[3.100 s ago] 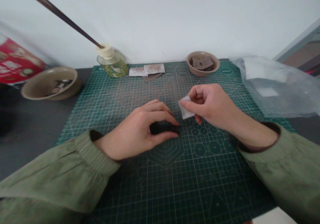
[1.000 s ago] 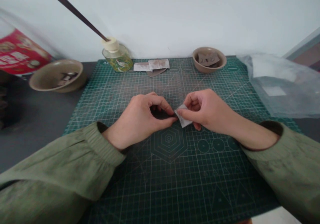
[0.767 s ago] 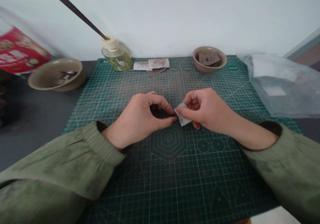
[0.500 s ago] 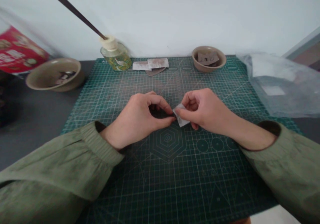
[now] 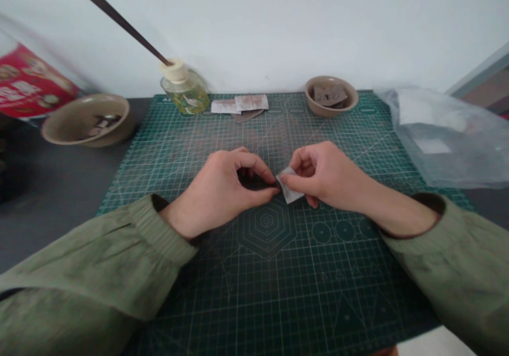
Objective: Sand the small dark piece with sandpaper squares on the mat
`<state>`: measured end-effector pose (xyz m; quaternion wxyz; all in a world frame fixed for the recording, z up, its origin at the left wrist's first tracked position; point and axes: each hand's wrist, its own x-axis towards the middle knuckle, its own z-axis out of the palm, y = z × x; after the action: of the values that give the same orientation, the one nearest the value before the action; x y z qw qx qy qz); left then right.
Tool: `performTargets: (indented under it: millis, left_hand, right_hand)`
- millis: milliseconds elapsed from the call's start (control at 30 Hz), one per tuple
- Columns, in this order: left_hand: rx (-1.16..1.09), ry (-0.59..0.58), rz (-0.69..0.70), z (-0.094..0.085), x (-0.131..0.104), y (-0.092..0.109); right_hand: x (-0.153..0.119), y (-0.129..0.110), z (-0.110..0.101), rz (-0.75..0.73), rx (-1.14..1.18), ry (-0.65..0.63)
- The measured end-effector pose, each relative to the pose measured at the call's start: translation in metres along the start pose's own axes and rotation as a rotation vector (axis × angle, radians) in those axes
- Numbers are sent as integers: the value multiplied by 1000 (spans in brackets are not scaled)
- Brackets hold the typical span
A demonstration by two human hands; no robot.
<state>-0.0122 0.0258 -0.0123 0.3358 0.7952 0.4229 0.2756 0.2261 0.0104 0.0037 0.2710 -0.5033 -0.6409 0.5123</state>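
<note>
My right hand [image 5: 324,175] pinches a small whitish piece of sandpaper [image 5: 291,194] between thumb and fingers. Facing it, my left hand [image 5: 222,186] has thumb and forefinger closed at the tips on something small and dark, too hidden to name. The sandpaper's left edge meets those fingertips. Both hands are just above the green cutting mat [image 5: 270,292]. Beyond them, more used sandpaper strips [image 5: 251,102] lie overlapped near the wall. A small bowl [image 5: 326,111] holds brownish sandpaper pieces, the top one marked with digits.
A reed diffuser bottle [image 5: 186,93] with dark sticks rises at the back left. Beside it stands a larger bowl [image 5: 59,130] with small bits inside, near a red package [image 5: 32,83]. On the right lies a clear plastic bag [image 5: 469,159]. A white wall closes off the back.
Hardly anything differs. The sandpaper in my right hand has shifted very slightly against my left fingertips, and the view has moved a touch.
</note>
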Motion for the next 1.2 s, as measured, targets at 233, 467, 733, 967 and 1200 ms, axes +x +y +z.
performTargets:
  millis: [233, 467, 733, 967, 1200]
  left_hand:
    - [11, -5, 1, 0, 1, 0]
    - [16, -3, -7, 0, 0, -1]
    - [9, -3, -9, 1, 1, -2]
    - [11, -7, -2, 0, 1, -2]
    - [4, -8, -15, 0, 0, -2]
  right_hand:
    - [-1, 1, -3, -8, 2, -41]
    - [0, 3, -3, -13, 21, -55]
    - [0, 5, 0, -34, 43, -41]
    - [-3, 2, -11, -34, -54, -88]
    - [1, 3, -17, -82, 42, 157]
